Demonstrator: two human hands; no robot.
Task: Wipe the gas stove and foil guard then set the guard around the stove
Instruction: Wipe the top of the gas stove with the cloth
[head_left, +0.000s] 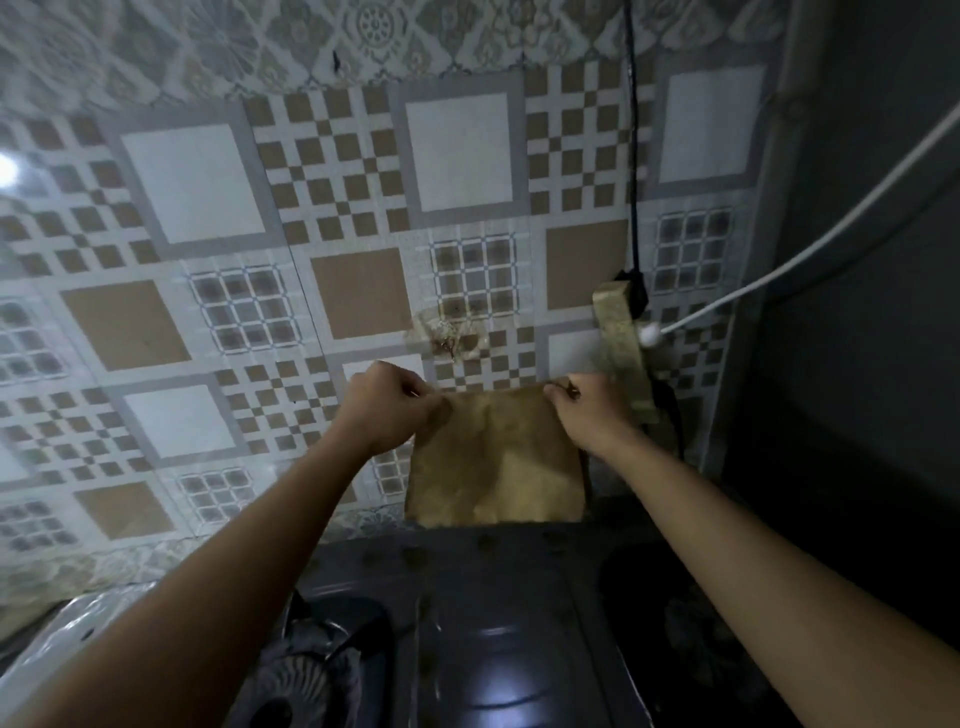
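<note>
Two hands reach forward over one gas stove (467, 649), whose dark, shiny top fills the bottom of the view; one burner (306, 680) with black pan supports shows at its left, and the right side is too dark to make out. Small dark spots dot the stove's back edge.

Left hand (387, 408) pinches the top left corner of the foil guard (493, 457), fingers curled tight on the edge. Right hand (592, 410) pinches the top right corner the same way, thumb and fingers pressed together on the sheet.

One guard is in view. Its front panel hangs upright between the hands just behind the stove's back edge, against the tiled wall (311, 234). It looks dull, yellow-brown and creased, with faint fold lines across it. A second panel of the guard (623, 348) stands folded at an angle on the right, rising above the right hand, speckled and equally stained.

Behind the guard, the wall carries one brown greasy smear (449, 332) just above the hands. Two cables run at the right: one black cable (632, 156) drops down the wall, and one white cable (810, 249) slants across the dark side wall.
</note>
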